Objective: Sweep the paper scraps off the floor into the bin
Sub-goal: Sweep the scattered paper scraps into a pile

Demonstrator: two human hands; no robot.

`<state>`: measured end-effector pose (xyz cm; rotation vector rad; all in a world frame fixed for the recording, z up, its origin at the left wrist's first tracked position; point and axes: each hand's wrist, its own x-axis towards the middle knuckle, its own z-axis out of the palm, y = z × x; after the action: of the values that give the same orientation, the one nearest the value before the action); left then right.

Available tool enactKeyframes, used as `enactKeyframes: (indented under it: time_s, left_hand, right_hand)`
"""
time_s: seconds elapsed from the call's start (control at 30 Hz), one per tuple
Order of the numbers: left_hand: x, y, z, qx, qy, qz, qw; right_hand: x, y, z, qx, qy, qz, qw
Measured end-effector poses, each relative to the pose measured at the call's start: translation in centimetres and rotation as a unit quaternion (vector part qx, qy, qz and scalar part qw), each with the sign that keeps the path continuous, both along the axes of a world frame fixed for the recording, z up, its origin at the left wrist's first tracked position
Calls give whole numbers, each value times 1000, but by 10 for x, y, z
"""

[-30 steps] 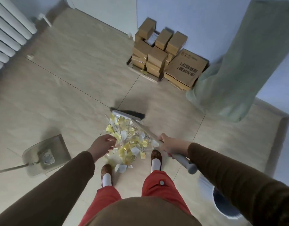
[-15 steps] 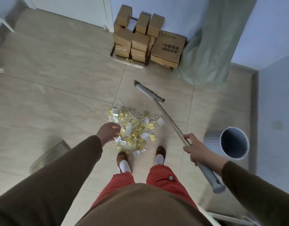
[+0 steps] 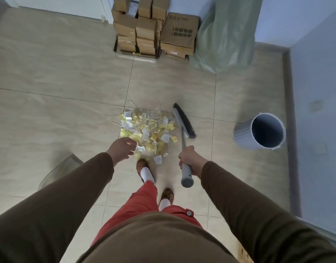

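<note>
A heap of yellow and white paper scraps (image 3: 147,132), mixed with thin pale sticks, fills a clear dustpan (image 3: 144,149) that shows only faintly against the tiled floor (image 3: 68,76), just ahead of the person's feet. The left hand (image 3: 121,149) sits at the heap's near left edge with fingers curled; what it grips is hidden beneath it. The right hand (image 3: 189,160) is wrapped around the grey handle of a broom (image 3: 183,130), whose dark-bristled head lies against the right side of the scraps. A grey-blue bin (image 3: 262,132) stands to the right, apart from the broom and near the wall, its mouth open toward the camera. At the far wall are stacked cardboard boxes (image 3: 154,29) with a pale green sack (image 3: 226,35) leaning beside them. At lower left, a second, grey dustpan (image 3: 59,171) rests on the floor, partly hidden by the left sleeve. The person wears brown sleeves and red trousers.
</note>
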<state>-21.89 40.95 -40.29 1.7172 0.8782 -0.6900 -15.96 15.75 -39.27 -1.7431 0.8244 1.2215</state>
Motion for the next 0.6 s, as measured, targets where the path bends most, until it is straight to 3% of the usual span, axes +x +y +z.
enactKeyframes:
  time_s: [0.2, 0.5, 0.6]
  left_hand:
    - [-51, -29, 6, 20, -6, -23, 1000]
    - [-124, -35, 22, 30, -12, -25, 999]
    - [-142, -30, 26, 34, -18, -17, 999]
  right_hand:
    - [-51, -66, 30, 94, -51, -17, 994]
    - [-149, -88, 65, -7, -112, 38, 993]
    - [-166, -54, 45, -3, -97, -24, 995]
